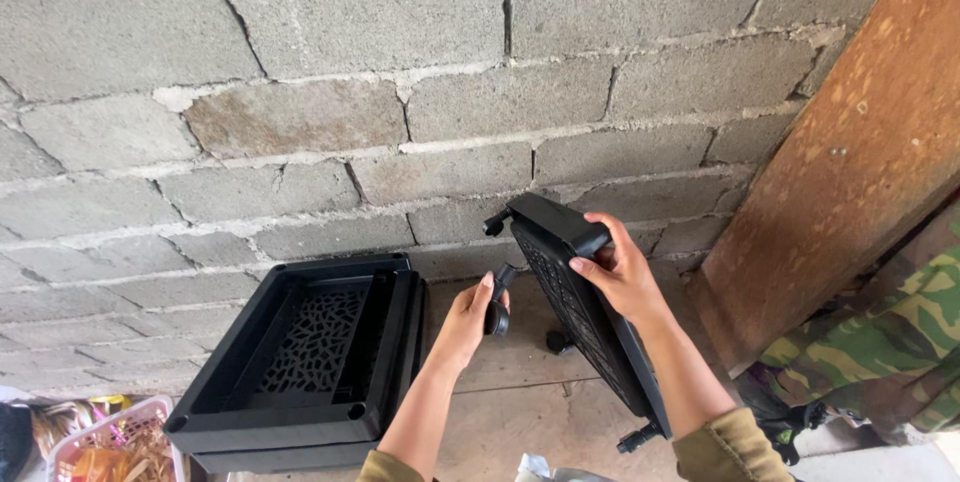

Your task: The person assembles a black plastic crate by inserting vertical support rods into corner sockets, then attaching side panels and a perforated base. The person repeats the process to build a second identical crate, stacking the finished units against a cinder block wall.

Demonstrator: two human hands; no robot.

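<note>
The black plastic shelf tray (585, 317) is held tilted on edge by the right hand (618, 270). A caster wheel (497, 314) is gripped by the left hand (465, 322), just left of the tray's underside.

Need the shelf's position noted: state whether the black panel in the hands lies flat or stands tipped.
Tipped: the black panel stands on edge, right hand gripping its top, left hand on a caster.
</note>
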